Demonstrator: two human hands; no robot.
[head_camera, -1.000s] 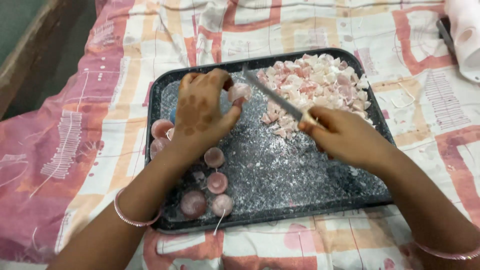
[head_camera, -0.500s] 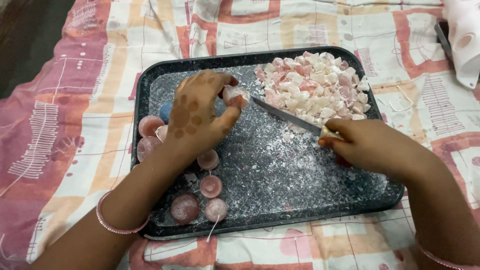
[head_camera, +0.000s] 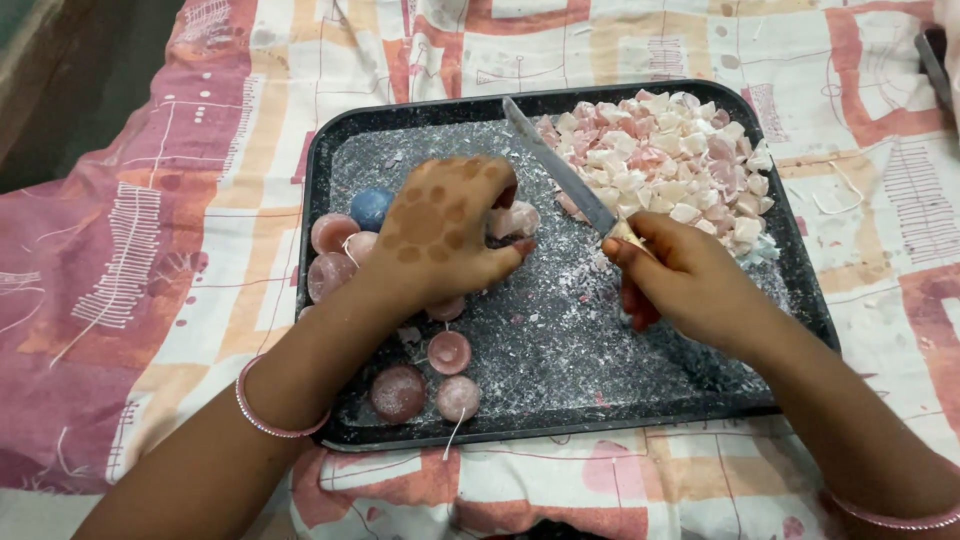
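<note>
A dark rectangular tray (head_camera: 330, 160) lies on a patterned cloth, dusted with white crumbs. My left hand (head_camera: 440, 230) presses down on a pale pink chunk (head_camera: 515, 218) near the tray's middle. My right hand (head_camera: 680, 275) grips a knife (head_camera: 560, 170) by its handle, the blade pointing up and left, lifted beside that chunk. A heap of cut pink and white pieces (head_camera: 665, 165) fills the tray's far right corner. Several small round pink discs with wicks (head_camera: 450, 352) and one blue disc (head_camera: 370, 207) lie at the tray's left side, partly hidden by my left hand.
The tray rests on a cloth with red, orange and white patches (head_camera: 180, 250). A dark strip of floor or furniture (head_camera: 70, 90) runs along the far left. A dark object (head_camera: 935, 65) shows at the right edge.
The knife blade has swung from lying low across the chunk to pointing more steeply up and away. My left hand has settled lower over the chunk. The camera has moved closer.
</note>
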